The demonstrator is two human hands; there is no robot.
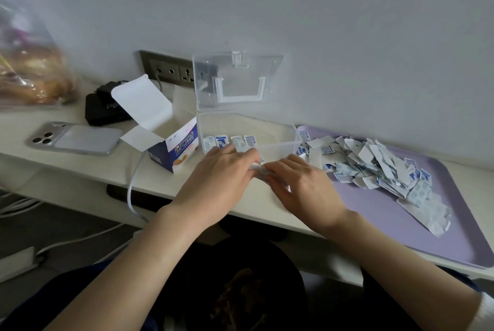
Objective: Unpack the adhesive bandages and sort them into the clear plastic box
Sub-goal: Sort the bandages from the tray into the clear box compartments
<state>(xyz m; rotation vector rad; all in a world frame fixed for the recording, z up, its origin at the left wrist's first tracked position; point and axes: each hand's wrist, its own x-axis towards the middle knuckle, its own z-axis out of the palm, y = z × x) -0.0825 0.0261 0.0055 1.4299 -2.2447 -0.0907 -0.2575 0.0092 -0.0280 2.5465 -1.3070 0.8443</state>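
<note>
Nearest, the left hand (222, 170) and the right hand (302, 183) meet before the clear plastic box (278, 145), fingers (247, 156) curled on a small bundle of bandages (260, 170); only a short row (230, 140) stands inside at its left; a large pile (374, 165) waits on the purple tray (401, 229) at right; most sorting seems left.

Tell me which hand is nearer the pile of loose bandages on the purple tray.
Right. The right hand lies just left of the pile's edge; the left hand is farther left, in front of the clear plastic box. Both grip a small bandage stack between them.
</note>
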